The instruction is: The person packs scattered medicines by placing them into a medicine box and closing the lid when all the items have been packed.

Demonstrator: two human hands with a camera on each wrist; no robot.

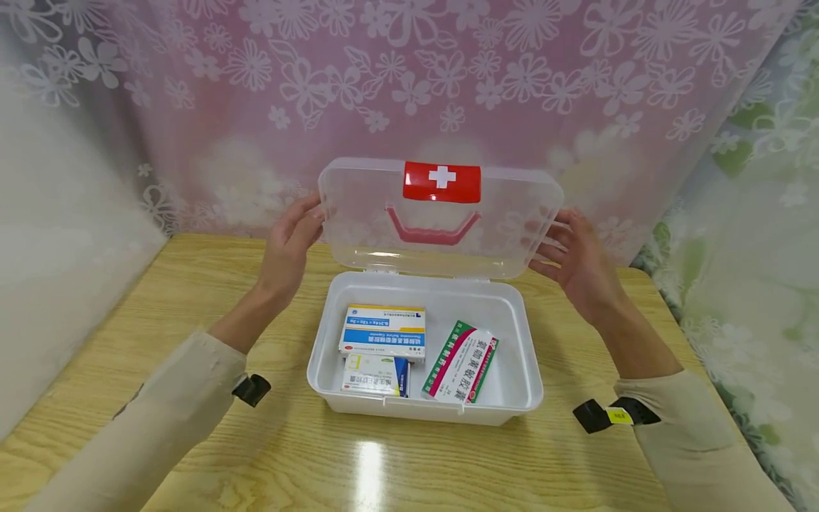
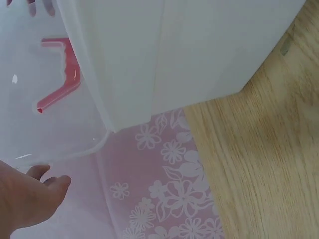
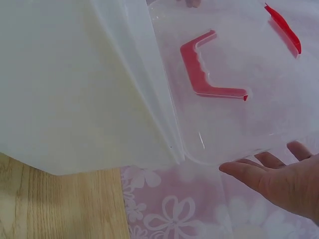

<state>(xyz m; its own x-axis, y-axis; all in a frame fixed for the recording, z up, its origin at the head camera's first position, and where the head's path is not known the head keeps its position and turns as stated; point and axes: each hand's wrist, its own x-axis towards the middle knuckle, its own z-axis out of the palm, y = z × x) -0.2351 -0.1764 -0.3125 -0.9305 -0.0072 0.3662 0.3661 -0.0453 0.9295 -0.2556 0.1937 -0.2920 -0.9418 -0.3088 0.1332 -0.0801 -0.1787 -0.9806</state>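
A white first-aid box (image 1: 422, 416) stands on the table with its clear lid (image 1: 358, 220) raised on the far side. The lid bears a red clasp (image 1: 441, 183) with a white cross and a red handle (image 1: 430, 235). At the lid's left edge is my left hand (image 1: 288, 245), fingertips right at the rim. My right hand (image 1: 585, 267) is at the opposite edge, its extended fingers partly behind the clear plastic. Inside lie a blue-and-white medicine box (image 1: 382, 331), a smaller white-and-blue box (image 1: 374, 375) and a green-and-red medicine box (image 1: 461, 363).
The first-aid box rests on a wood-grain table (image 1: 269, 455). A pink flowered curtain (image 1: 384, 78) hangs right behind the table, and pale flowered fabric (image 1: 755, 249) runs along the right side.
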